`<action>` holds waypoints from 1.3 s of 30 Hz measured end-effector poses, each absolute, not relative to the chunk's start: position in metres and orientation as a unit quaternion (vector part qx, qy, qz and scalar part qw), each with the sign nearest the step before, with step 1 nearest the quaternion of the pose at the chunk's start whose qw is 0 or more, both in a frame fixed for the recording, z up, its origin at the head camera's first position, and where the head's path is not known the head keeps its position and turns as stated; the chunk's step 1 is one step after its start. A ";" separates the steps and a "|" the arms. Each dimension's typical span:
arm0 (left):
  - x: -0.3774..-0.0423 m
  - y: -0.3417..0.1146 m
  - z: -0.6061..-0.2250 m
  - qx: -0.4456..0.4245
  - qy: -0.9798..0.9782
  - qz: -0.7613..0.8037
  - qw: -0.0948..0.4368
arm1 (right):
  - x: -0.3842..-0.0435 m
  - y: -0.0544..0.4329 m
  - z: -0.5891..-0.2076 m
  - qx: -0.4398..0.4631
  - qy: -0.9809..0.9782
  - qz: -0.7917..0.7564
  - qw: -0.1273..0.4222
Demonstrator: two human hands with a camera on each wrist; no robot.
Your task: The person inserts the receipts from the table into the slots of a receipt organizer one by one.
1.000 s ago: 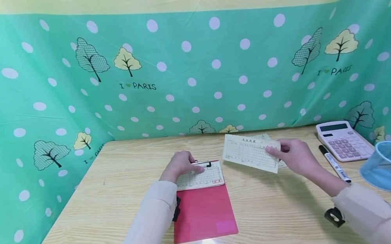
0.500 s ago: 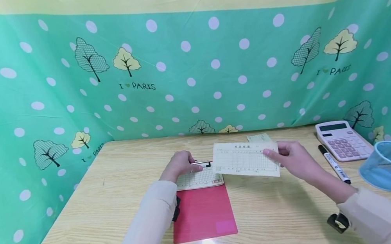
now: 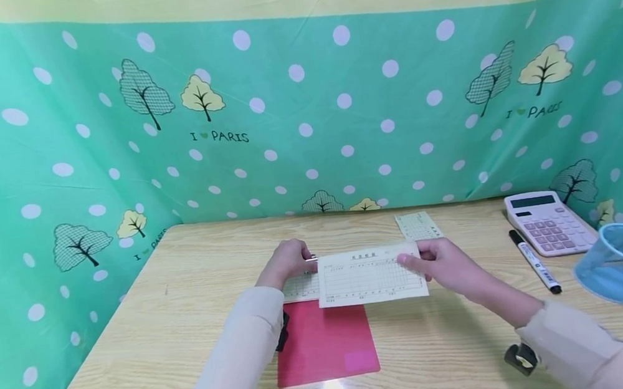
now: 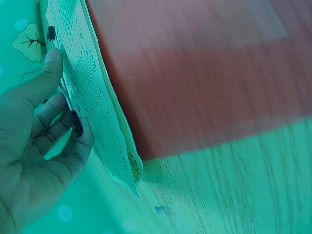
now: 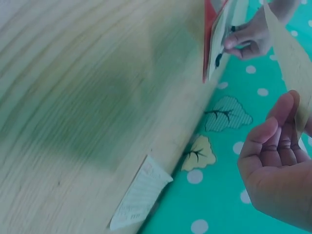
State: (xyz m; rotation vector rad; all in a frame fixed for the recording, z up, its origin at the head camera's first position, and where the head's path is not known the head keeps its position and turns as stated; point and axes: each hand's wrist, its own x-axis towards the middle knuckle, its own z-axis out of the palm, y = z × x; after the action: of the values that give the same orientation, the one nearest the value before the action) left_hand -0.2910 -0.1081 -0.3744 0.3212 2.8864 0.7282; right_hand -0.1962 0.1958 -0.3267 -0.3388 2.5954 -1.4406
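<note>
A red clipboard [image 3: 321,350] lies on the table with a pad of printed forms [image 4: 90,73] at its far end. My left hand [image 3: 286,264] holds the wire clip [image 4: 67,95] there, thumb on one side and fingers curled at the other, as the left wrist view shows. My right hand [image 3: 454,268] pinches a loose printed form [image 3: 362,283] by its right edge, between thumb and fingers. This sheet hangs above the table, its left part in front of the pad and hiding much of it in the head view.
Another printed slip [image 3: 417,226] lies near the table's back edge. To the right are a pink calculator [image 3: 551,228], a black-capped marker [image 3: 534,262] and a blue mesh pen cup [image 3: 612,278]. A polka-dot curtain [image 3: 344,122] hangs behind the table.
My right hand has carried the form leftward and slightly down, turning it nearly level, until it overlaps the pad in the head view. The left hand has barely moved.
</note>
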 end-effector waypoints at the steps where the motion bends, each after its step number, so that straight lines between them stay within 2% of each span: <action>1: -0.292 -0.108 -0.375 0.110 0.962 0.239 0.072 | -0.197 0.194 -0.328 -0.115 0.865 -0.482 0.081; 11: -0.290 -0.106 -0.371 0.088 0.957 0.260 0.093 | -0.200 0.170 -0.343 -0.122 0.850 -0.499 0.115; 25: -0.289 -0.109 -0.369 0.087 0.952 0.279 0.090 | -0.212 0.124 -0.363 -0.117 0.826 -0.531 0.147; 39: -0.287 -0.105 -0.370 0.080 0.958 0.261 0.088 | -0.222 0.097 -0.384 -0.042 0.850 -0.510 0.126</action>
State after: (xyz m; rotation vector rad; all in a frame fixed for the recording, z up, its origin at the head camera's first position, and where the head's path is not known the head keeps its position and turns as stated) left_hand -0.2874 -0.1050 -0.3702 0.2394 2.8512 0.7780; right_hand -0.2221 0.0968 -0.3836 -0.1220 2.4752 -1.4840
